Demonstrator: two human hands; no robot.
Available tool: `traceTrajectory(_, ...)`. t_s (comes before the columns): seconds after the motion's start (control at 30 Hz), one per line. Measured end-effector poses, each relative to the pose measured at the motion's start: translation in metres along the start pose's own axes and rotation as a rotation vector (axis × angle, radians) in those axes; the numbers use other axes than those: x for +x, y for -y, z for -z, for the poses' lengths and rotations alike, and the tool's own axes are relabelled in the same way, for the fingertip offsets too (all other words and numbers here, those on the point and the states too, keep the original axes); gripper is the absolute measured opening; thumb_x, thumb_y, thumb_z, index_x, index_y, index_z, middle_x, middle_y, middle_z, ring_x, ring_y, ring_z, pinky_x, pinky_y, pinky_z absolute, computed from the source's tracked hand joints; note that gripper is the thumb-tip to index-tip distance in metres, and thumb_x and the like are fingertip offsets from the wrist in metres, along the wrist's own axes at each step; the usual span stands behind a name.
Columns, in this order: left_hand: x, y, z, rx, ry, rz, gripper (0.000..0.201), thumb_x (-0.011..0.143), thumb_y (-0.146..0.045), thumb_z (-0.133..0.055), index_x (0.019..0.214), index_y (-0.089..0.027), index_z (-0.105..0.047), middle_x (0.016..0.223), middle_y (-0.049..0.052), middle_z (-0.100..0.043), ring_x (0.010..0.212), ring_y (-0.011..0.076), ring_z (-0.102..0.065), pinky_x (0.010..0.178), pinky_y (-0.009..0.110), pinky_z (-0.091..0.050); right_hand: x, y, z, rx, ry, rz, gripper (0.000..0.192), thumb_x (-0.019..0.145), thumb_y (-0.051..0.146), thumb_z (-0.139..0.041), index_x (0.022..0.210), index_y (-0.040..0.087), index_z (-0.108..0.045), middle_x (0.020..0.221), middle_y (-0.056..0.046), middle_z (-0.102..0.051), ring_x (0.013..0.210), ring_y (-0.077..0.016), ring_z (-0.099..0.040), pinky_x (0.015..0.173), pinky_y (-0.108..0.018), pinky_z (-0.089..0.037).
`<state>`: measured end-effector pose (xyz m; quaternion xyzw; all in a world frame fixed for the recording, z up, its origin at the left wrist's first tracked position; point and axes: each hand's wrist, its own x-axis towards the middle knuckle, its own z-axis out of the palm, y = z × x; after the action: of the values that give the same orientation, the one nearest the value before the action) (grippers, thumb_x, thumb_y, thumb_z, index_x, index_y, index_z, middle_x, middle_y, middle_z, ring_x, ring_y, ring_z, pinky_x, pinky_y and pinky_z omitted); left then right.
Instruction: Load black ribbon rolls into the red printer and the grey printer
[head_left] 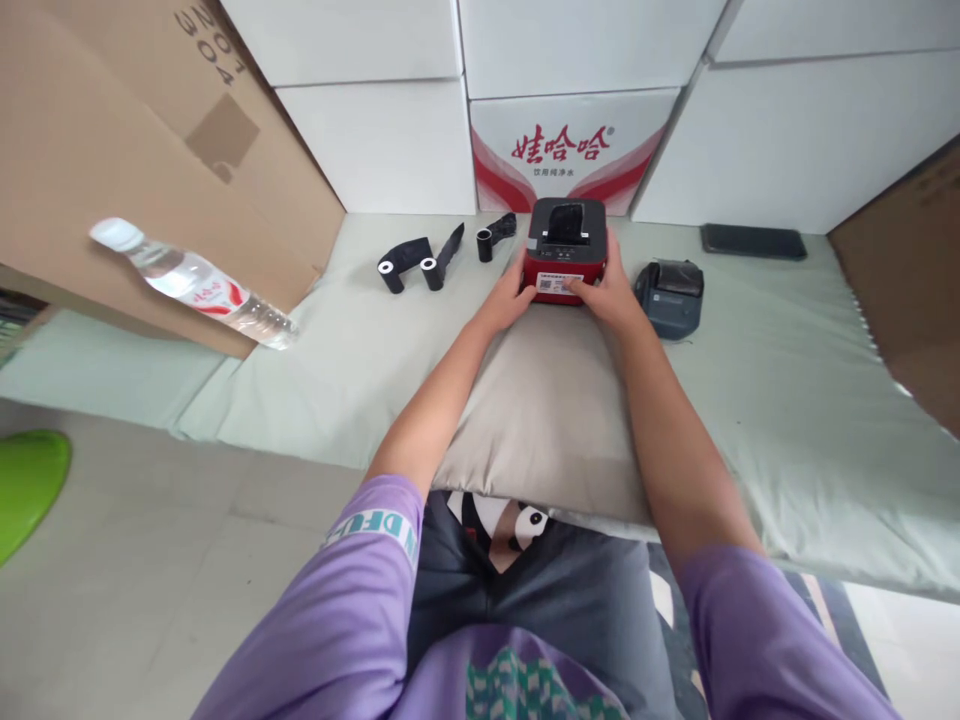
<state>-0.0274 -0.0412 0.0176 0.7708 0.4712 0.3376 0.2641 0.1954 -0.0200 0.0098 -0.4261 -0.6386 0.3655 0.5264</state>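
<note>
A red and black label printer (553,268) with a white barcode sticker on its front is between my two hands, near the back of the padded bench. My left hand (511,292) closes on its left side. My right hand (613,288) grips the right side, with the thumb on the front by the sticker. Whether the printer rests on the pad or is slightly raised, I cannot tell. Left of it lie black ribbon rolls (433,274) with loose tails and a smaller black roll (484,246). Just right of my right hand sits a small dark blue-grey portable printer (670,312).
A black phone (753,242) lies at the back right. On the left, a water bottle (214,290) leans before a large cardboard box (172,130). White cartons (577,150) stack behind the bench pad (337,390). Another brown box (911,270) borders the right. A green seat edge (31,480) shows lower left.
</note>
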Motion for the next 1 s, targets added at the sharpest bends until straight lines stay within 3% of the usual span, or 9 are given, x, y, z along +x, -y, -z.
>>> traceTrajectory(0.1,-0.003,0.002,0.000,0.028,-0.009,0.004,0.089,0.094,-0.012,-0.042,0.179,-0.015,-0.013,0.184,0.006,-0.029,0.171,0.0147,-0.030,0.143,0.036,-0.022,-0.004,0.012,0.023,-0.052,-0.099,-0.046,0.120,0.072,0.054,-0.090,0.169,0.025,-0.026,0.183,-0.016,-0.031,0.170,-0.0329,-0.036,0.141,-0.057,-0.031)
traceTrajectory(0.23,-0.005,0.003,-0.001,0.078,-0.010,-0.004,0.096,0.088,-0.007,-0.043,0.179,-0.018,-0.014,0.184,0.005,-0.030,0.171,0.0153,-0.030,0.143,0.040,-0.024,-0.036,0.030,0.065,-0.369,-0.411,-0.025,0.082,0.089,0.045,-0.073,0.162,0.031,-0.038,0.174,-0.015,-0.044,0.167,-0.0342,-0.039,0.140,-0.061,-0.028)
traceTrajectory(0.33,-0.006,0.001,-0.002,0.117,-0.003,0.051,0.093,0.090,-0.008,-0.044,0.178,-0.018,-0.017,0.179,0.008,-0.040,0.165,0.0208,-0.041,0.140,0.043,-0.032,-0.069,0.031,0.079,-0.614,-0.557,-0.212,0.098,0.078,0.040,-0.080,0.162,0.015,-0.037,0.166,-0.028,-0.046,0.163,-0.0448,-0.040,0.137,-0.069,-0.028)
traceTrajectory(0.43,-0.008,-0.007,-0.002,0.209,0.000,0.173,0.086,0.094,-0.011,-0.044,0.177,-0.016,-0.022,0.168,0.014,-0.057,0.153,0.0301,-0.057,0.132,0.049,-0.042,-0.089,0.022,0.072,-0.677,-0.545,-0.327,0.113,0.070,0.041,-0.084,0.165,0.008,-0.031,0.162,-0.032,-0.045,0.161,-0.0485,-0.040,0.133,-0.072,-0.033)
traceTrajectory(0.57,-0.015,-0.021,-0.005,0.358,-0.015,0.248,0.068,0.100,-0.013,-0.038,0.168,-0.014,-0.041,0.150,0.020,-0.069,0.137,0.0361,-0.068,0.119,0.053,-0.051,-0.094,0.014,0.060,-0.640,-0.560,-0.275,0.110,0.073,0.050,-0.080,0.165,0.016,-0.030,0.162,-0.029,-0.043,0.159,-0.0458,-0.043,0.130,-0.070,-0.038)
traceTrajectory(0.67,-0.036,-0.030,-0.009,0.443,-0.023,0.255,0.059,0.102,-0.013,-0.035,0.159,-0.007,-0.050,0.157,0.023,-0.064,0.145,0.0355,-0.062,0.124,0.053,-0.046,-0.095,0.015,0.059,-0.640,-0.537,-0.262,0.116,0.069,0.050,-0.084,0.166,0.019,-0.029,0.161,-0.027,-0.043,0.155,-0.0458,-0.047,0.129,-0.070,-0.041)
traceTrajectory(0.8,-0.078,-0.039,-0.012,0.459,0.038,0.232,0.060,0.106,-0.022,-0.037,0.164,-0.007,-0.045,0.177,0.019,-0.041,0.167,0.0315,-0.036,0.139,0.053,-0.025,-0.096,0.021,0.062,-0.670,-0.493,-0.320,0.127,0.065,0.042,-0.088,0.169,0.014,-0.023,0.162,-0.028,-0.041,0.156,-0.0455,-0.047,0.130,-0.065,-0.041)
traceTrajectory(0.9,-0.097,-0.043,-0.011,0.476,0.019,0.289,0.063,0.108,-0.027,-0.036,0.168,-0.009,-0.043,0.178,0.016,-0.041,0.169,0.0279,-0.034,0.141,0.051,-0.022,-0.095,0.025,0.060,-0.671,-0.468,-0.349,0.126,0.067,0.038,-0.088,0.170,0.014,-0.020,0.165,-0.027,-0.038,0.157,-0.0435,-0.046,0.131,-0.063,-0.041)
traceTrajectory(1.0,-0.098,-0.044,-0.011,0.534,0.031,0.321,0.063,0.108,-0.027,-0.034,0.168,-0.010,-0.044,0.179,0.012,-0.040,0.169,0.0247,-0.033,0.142,0.049,-0.021,-0.095,0.027,0.058,-0.666,-0.467,-0.375,0.126,0.068,0.034,-0.089,0.170,0.013,-0.018,0.166,-0.027,-0.038,0.158,-0.0419,-0.044,0.132,-0.061,-0.041)
